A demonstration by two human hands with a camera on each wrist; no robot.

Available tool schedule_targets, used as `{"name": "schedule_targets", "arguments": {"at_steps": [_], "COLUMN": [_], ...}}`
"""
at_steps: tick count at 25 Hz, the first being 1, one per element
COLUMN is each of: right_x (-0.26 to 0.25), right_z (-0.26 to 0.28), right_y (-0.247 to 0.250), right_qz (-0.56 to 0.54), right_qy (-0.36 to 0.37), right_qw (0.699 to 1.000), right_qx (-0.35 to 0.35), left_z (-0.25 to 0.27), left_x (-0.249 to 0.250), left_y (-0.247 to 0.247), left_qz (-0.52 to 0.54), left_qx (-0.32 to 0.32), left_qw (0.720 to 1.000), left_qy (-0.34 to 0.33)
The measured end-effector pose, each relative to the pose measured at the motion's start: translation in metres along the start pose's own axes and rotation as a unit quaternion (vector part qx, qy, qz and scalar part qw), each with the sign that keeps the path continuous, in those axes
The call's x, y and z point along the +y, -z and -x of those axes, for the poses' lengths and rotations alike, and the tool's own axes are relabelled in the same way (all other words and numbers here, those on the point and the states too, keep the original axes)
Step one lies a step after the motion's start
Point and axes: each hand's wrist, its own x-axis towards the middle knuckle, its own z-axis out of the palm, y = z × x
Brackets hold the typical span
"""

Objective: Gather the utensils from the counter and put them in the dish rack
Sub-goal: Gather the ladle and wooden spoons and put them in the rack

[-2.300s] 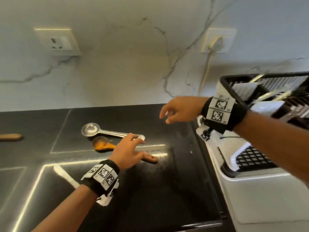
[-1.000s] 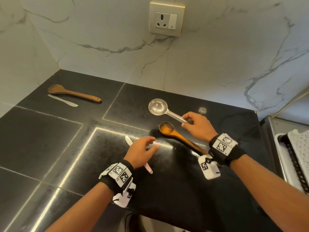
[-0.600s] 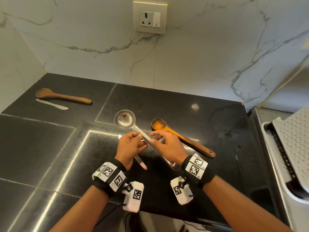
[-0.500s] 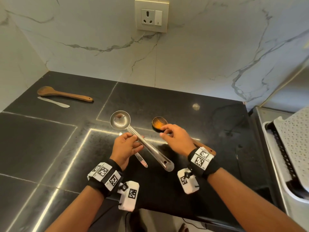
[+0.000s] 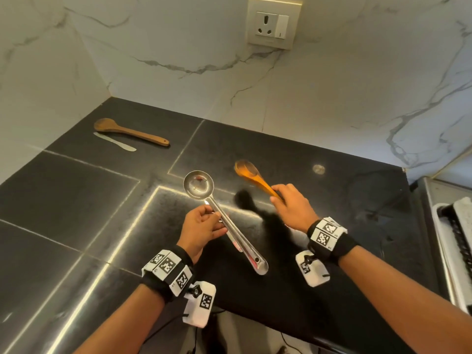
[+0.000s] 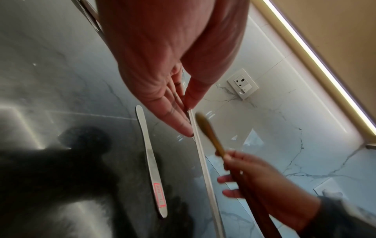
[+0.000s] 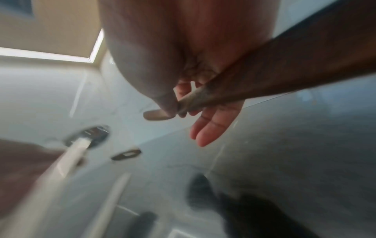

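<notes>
Surface: black polished stone [image 5: 76, 200], glossy, with thin bright seams between the slabs; white marble-look wall with grey veins behind it.
Steel ladle: shiny metal ladle [image 5: 198, 185] with a round bowl and a long straight handle, lifted off the surface, bowl toward the wall, handle end pointing back at the person.
Left hand: the left hand [image 5: 201, 227] grips the ladle handle just behind the bowl, thumb on one side and fingers [image 6: 175, 116] lying along the other.
Wooden spoon in hand: an orange-brown wooden spoon [image 5: 249, 171] with an oval bowl and a smooth tapering handle, raised above the surface to the right of the ladle.
Right hand: the right hand [image 5: 293, 208] pinches the spoon's handle between thumb and forefinger; the other fingers [image 7: 211, 127] stretch out loosely below it.
Flat knife near the left hand: a slim flat metal knife [image 6: 151, 161] with a red-outlined label near one end lies on the surface directly under the left hand and ladle handle, untouched.
Far utensils: a darker wooden spoon [image 5: 127, 131] and a small flat metal spreader [image 5: 115, 145] lie side by side near the back left corner, well apart from both hands.
Dish rack: a white tray edge with a black rack [image 5: 457, 233] shows at the far right, beyond the surface's end.
Wall socket: a cream switch plate [image 5: 272, 26] on the wall above.
</notes>
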Motion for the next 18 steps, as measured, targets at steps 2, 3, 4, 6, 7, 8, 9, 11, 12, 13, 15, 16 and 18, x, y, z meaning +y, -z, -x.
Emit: {"name": "schedule_targets", "arguments": {"at_steps": [2,3,4,6,7,8,9,11,12,13,15,16,18], "right_x": [-0.039,-0.057,-0.071,-0.084,-0.085,-0.084,-0.082,-0.08,-0.08,-0.08,-0.081,-0.081,-0.085], "right_z": [0.005,0.009,0.013,0.019,0.02,0.021,0.021,0.019,0.018,0.016,0.012,0.01,0.001], "right_y": [-0.012,-0.019,-0.025,-0.038,-0.043,-0.047,-0.051,-0.057,-0.06,-0.062,-0.066,-0.066,-0.067], "right_qz": [-0.089,-0.104,-0.1,-0.078,-0.069,-0.06,-0.053,-0.056,-0.059,-0.058,-0.058,-0.053,-0.029], "right_qy": [0.054,0.075,0.091,0.11,0.112,0.111,0.108,0.107,0.112,0.119,0.133,0.135,0.133], "right_qw": [0.994,0.991,0.991,0.991,0.991,0.992,0.993,0.993,0.992,0.991,0.989,0.989,0.99], "right_qx": [0.026,0.028,0.025,0.014,0.009,0.008,0.01,0.01,0.011,0.01,-0.009,-0.02,-0.034], "left_z": [0.0,0.0,-0.001,-0.004,-0.005,-0.006,-0.009,-0.013,-0.014,-0.017,-0.024,-0.026,-0.035], "left_x": [-0.002,-0.003,-0.003,-0.004,-0.003,-0.002,-0.002,-0.002,-0.002,-0.003,-0.001,0.0,0.006], "left_y": [-0.005,-0.007,-0.01,-0.013,-0.013,-0.013,-0.012,-0.01,-0.008,-0.007,-0.004,-0.004,0.0], "left_qz": [0.007,0.013,0.02,0.027,0.028,0.03,0.038,0.055,0.058,0.056,0.042,0.032,-0.009], "left_qx": [0.005,0.006,0.005,0.001,0.001,0.001,0.004,0.005,0.002,0.0,-0.002,-0.004,-0.008], "left_qw": [1.0,1.0,1.0,0.999,0.999,0.999,0.999,0.998,0.998,0.998,0.999,0.999,1.0], "left_qy": [-0.001,-0.003,-0.006,-0.018,-0.023,-0.025,-0.024,-0.019,-0.017,-0.017,-0.015,-0.017,-0.02]}}
